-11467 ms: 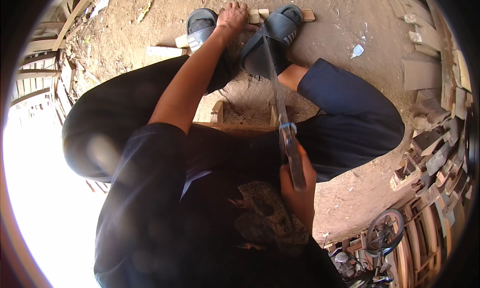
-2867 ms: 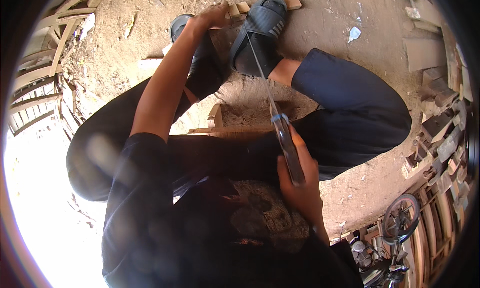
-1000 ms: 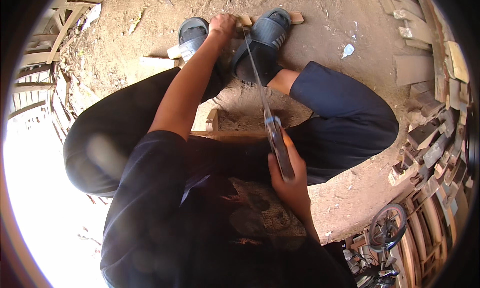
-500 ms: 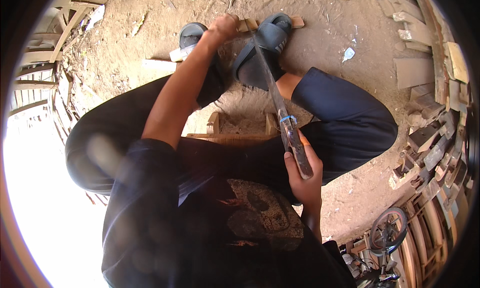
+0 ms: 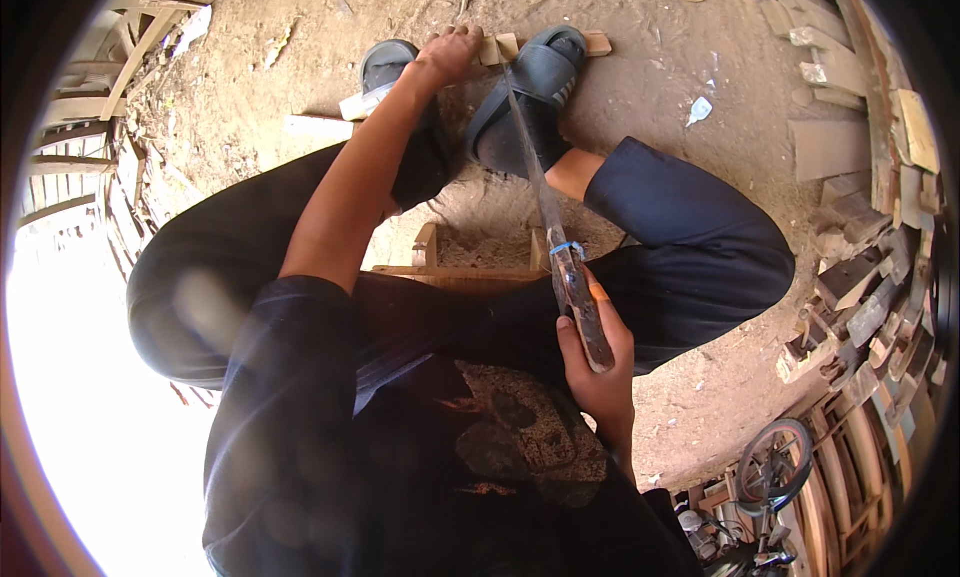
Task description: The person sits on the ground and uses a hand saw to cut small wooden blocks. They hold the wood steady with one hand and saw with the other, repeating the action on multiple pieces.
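Two bare hands, one handsaw (image 5: 547, 205) and two dark slide sandals (image 5: 545, 70) were in view, with three pale sections of wood (image 5: 489, 51) showing along the line of the feet: two between the left hand (image 5: 453, 54) and the right sandal, one beyond that sandal. Whether they were one strip or several could not be told.

The saw had a long, narrow greyish blade tapering away from the person, a straight, worn dark-brown handle (image 5: 583, 312), and one light-blue tie (image 5: 568, 248) where the two met. The right hand (image 5: 597, 355) was wrapped around the handle, thumb along its left side. The blade ran forward from there, its far end near the wood, just right of the left hand. That hand lay over the wood, fingers bent; its grip underneath was hidden.
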{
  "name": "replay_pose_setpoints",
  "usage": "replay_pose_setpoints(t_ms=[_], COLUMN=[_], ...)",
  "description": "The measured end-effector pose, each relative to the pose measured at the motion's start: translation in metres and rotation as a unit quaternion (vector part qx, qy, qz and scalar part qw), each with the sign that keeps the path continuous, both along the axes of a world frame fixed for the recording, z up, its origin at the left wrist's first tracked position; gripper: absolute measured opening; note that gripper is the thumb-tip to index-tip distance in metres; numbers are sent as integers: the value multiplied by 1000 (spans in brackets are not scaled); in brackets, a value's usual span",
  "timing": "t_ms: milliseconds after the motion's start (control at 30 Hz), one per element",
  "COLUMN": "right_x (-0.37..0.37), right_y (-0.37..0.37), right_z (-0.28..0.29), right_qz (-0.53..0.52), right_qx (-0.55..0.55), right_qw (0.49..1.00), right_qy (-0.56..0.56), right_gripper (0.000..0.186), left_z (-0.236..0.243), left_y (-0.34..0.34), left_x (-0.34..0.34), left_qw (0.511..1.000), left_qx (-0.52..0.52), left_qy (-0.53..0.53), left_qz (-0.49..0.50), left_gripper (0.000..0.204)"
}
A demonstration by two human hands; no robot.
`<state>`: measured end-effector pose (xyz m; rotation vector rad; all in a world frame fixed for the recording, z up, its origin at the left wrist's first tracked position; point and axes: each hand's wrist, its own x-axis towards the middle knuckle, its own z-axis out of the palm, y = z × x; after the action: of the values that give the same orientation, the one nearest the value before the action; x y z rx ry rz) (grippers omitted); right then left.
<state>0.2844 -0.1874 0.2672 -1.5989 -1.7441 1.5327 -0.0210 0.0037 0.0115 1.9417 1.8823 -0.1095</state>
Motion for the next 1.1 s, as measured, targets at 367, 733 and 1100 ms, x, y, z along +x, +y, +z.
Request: replay_pose_setpoints(t_ms=[367,733,1100], right_x=[-4,-8,-8], right_y=[-14,-17,-16], right_z=[16,13,0], right_qz=[29,19,8], right_qx=[-36,-13,8], right_qw=[997,1000,1000], right_qy=[-55,-19,-3], right_gripper=[53,52,47], left_z=[7,-2,-39], left_y=[4,-6,3], left_x=[9,10,-16], left_qw=[998,998,999], left_qx=[-61,16,5], left_qy=[19,39,36], left_qz=[9,48,-17], left_gripper=[80,67,75])
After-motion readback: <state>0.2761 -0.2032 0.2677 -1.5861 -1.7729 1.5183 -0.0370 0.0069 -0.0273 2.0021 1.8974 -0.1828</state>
